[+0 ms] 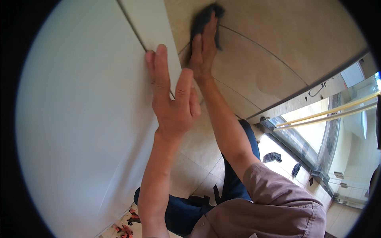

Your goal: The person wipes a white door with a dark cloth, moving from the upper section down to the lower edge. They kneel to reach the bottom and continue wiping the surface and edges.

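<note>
My right hand (205,50) lies flat with its fingers extended, pressing a dark cloth (198,25) against a beige tiled surface (247,56). The cloth is slightly blurred. Left of it, my left hand (172,92) touches a white panel (89,89) near its dark seam; two fingers point up along the seam and the others are partly bent. I see nothing held in the left hand. The palm of the right hand is hidden.
A metal-edged glass or mirror surface (309,87) stands at the right, with pale rods (327,115) across it. Dark scraps (272,157) lie on the floor there. Red and dark scraps (125,229) lie at the lower left, beside the panel's bottom edge.
</note>
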The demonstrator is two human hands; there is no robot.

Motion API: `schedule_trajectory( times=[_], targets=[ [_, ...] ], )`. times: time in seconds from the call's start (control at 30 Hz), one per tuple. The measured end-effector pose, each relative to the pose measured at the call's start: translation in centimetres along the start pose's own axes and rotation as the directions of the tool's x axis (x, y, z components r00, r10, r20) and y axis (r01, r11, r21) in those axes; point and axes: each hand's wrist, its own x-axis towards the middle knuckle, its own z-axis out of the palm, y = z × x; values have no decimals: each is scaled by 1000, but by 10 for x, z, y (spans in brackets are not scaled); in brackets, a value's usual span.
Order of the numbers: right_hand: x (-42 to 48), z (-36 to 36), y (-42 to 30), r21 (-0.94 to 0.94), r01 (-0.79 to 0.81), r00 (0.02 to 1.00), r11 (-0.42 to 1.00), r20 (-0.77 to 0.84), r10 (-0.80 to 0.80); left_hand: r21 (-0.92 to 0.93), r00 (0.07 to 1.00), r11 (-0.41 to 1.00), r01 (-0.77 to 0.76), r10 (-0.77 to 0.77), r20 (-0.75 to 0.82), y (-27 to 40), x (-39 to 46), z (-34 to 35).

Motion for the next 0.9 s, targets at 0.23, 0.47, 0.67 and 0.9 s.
schedule_trajectory(
  times=[0.23,0.47,0.67,0.9],
  targets=[
    [-95,-5,26,23,-296,955,955,-17,296,104,993,990,-96,88,74,-9,-3,11],
    [-162,6,47,-18,-574,814,819,-124,568,343,981,923,-175,133,142,-14,60,22],
    [-183,11,49,-8,-691,716,723,-146,682,565,976,803,-186,86,199,-13,57,28],
    [-198,13,62,86,-872,450,481,-246,859,607,960,761,-230,76,268,-17,58,35]
  ],
)
